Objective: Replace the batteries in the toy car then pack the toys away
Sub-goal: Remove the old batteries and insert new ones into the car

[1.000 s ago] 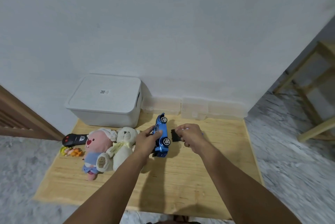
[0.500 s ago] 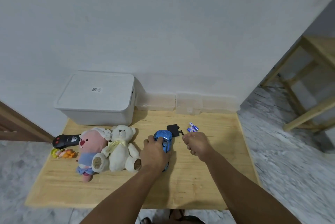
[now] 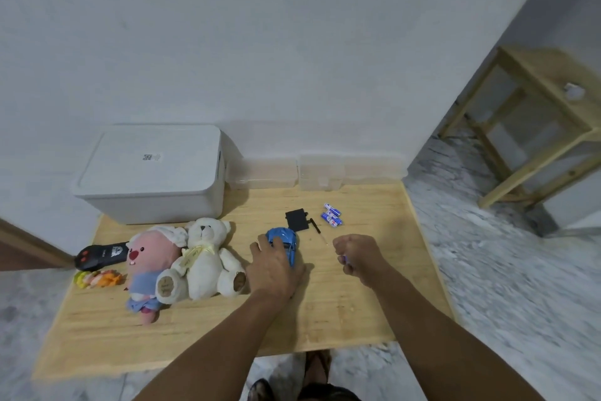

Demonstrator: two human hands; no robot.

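Left hand (image 3: 271, 265): lay over the blue car (image 3: 286, 243) on the table (image 3: 341, 303), fingers wrapped on it.
Right hand (image 3: 356, 254): curled into a fist; contents unclear.
Batteries (image 3: 331, 214): beside the black cover (image 3: 296, 220).

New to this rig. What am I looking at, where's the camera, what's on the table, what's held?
No robot here: a person works with bare hands, filmed by one wide-angle camera on their head, looking down. The left hand rests on a blue toy car on the wooden table. The right hand is closed, with something small and blue showing at the fingers; I cannot tell what. Also on the table: a black cover, a small screwdriver, batteries, two plush toys, a remote and a closed white box.
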